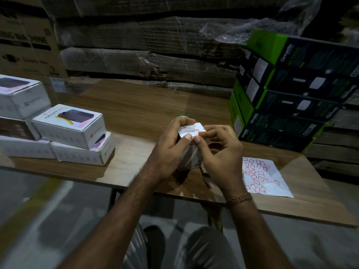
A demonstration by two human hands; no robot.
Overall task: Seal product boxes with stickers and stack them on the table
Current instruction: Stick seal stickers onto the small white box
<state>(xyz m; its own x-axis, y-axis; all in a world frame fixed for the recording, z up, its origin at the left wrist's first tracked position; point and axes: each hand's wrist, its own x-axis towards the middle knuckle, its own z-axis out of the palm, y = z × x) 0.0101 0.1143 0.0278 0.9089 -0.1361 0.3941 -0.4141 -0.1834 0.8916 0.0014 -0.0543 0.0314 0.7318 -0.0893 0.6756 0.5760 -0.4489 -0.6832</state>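
Observation:
A small white product box [192, 131] stands on end over the wooden table [136, 113], held between both hands. My left hand [171, 150] grips its left side, thumb pressing on the upper face. My right hand [219, 152] holds the right side, and its thumb presses a red-edged sticker [194, 137] at the box's edge, beside the left thumb. A white sheet with several red-framed stickers [260, 176] lies on the table to the right of my right hand. White sealed boxes [68, 129] are stacked at the table's left end.
Several green and black Omada boxes [287, 98] are stacked at the table's right. Wrapped cardboard cartons [145, 45] form a wall behind the table. A green round object [182, 115] peeks out behind the held box. My knees show below the table's front edge.

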